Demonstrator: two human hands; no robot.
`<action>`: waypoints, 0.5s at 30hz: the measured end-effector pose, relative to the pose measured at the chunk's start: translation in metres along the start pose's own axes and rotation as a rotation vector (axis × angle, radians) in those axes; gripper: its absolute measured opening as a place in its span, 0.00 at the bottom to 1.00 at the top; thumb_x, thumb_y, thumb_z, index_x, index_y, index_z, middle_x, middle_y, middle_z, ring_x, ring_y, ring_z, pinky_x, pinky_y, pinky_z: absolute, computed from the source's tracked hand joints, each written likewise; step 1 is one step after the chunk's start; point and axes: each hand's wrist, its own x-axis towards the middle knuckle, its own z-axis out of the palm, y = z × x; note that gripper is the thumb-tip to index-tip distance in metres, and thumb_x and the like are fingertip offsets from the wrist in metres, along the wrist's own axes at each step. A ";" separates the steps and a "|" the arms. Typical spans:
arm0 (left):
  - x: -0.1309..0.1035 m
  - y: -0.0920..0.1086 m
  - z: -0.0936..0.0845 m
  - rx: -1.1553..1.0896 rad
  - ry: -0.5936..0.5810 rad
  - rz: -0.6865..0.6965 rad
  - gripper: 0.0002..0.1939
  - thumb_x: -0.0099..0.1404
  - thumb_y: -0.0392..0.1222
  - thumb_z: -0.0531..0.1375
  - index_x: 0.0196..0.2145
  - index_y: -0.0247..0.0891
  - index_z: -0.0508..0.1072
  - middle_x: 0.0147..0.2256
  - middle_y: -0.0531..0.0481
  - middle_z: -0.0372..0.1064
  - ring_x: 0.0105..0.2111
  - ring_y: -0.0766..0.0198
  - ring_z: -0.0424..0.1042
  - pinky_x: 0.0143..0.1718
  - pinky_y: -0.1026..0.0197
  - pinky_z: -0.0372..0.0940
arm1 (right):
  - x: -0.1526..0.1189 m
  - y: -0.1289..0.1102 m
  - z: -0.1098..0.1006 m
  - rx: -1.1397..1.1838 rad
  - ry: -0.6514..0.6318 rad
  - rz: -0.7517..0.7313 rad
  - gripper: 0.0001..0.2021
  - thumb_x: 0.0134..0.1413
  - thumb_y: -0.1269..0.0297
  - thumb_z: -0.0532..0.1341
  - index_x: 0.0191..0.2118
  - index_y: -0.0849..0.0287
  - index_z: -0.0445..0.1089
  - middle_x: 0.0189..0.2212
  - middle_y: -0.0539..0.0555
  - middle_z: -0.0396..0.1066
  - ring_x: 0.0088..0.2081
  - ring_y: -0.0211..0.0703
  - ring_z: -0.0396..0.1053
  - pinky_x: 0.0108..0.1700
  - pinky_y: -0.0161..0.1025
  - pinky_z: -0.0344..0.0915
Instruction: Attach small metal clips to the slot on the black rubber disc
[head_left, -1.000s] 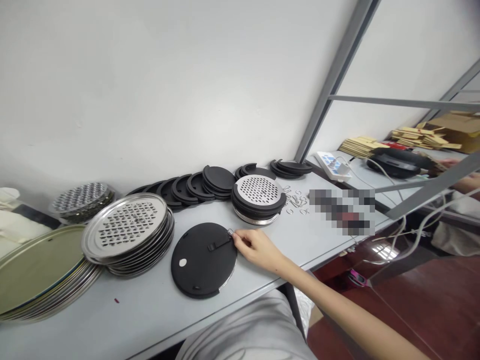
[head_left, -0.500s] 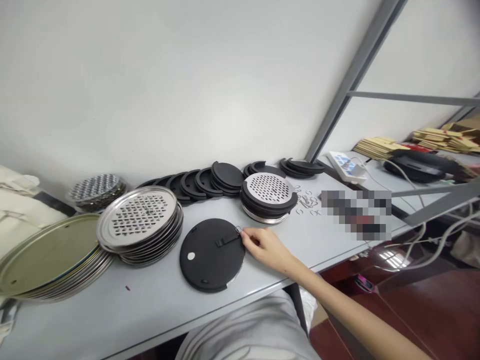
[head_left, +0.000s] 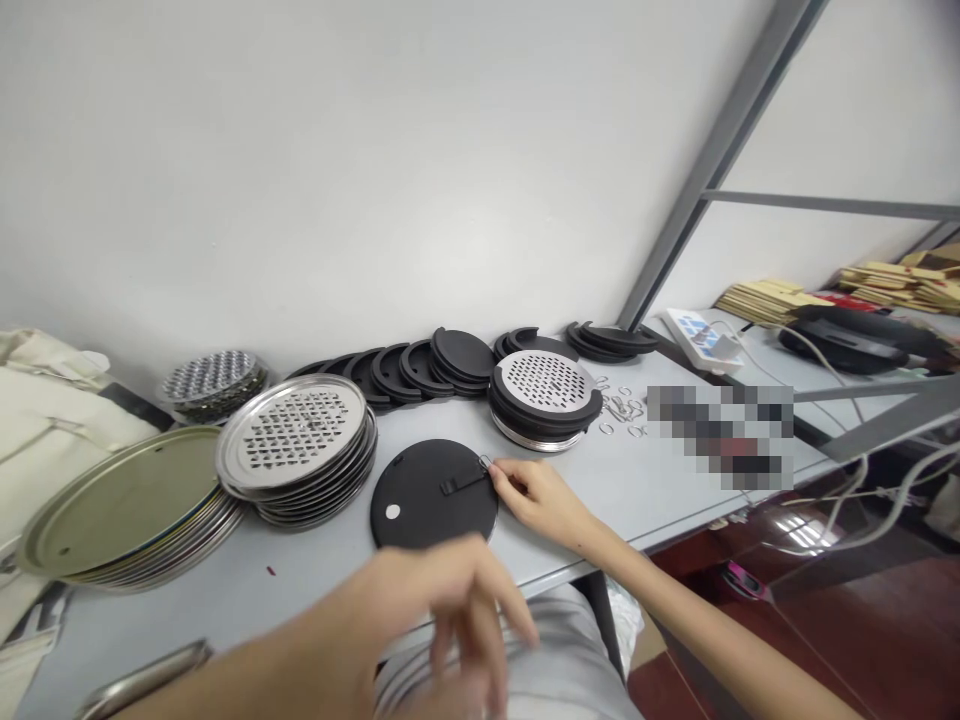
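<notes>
A round black disc (head_left: 431,480) with a white dot and a slotted strip lies flat on the table. My right hand (head_left: 536,495) is at its right edge, thumb and finger pinching a small metal wire ring (head_left: 485,463) at the end of the strip. In front of the disc's near edge hangs my left hand (head_left: 450,610), blurred, its fingers loosely bent and apart with nothing seen in them. It covers the disc's lower part. Just behind the disc stands a stack of black discs topped by a perforated metal grater plate (head_left: 546,380).
On the left stand stacked metal grater plates (head_left: 292,440) and green-topped trays (head_left: 127,500). Notched black discs (head_left: 390,372) line the wall. Loose metal rings (head_left: 621,405) lie right of the stack. A grey shelf post (head_left: 720,150) rises behind. A blurred-out patch (head_left: 720,435) hides something.
My left hand has come into view from below and now hides the disc's near part. My right hand keeps its pinch at the disc's edge. The view has shifted slightly.
</notes>
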 end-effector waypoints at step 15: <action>0.096 -0.069 -0.028 0.547 0.272 0.032 0.04 0.66 0.42 0.55 0.36 0.40 0.63 0.35 0.51 0.63 0.37 0.61 0.65 0.38 0.60 0.62 | -0.001 0.000 0.001 -0.003 0.000 -0.016 0.18 0.66 0.59 0.45 0.24 0.57 0.53 0.17 0.45 0.55 0.21 0.35 0.55 0.27 0.34 0.48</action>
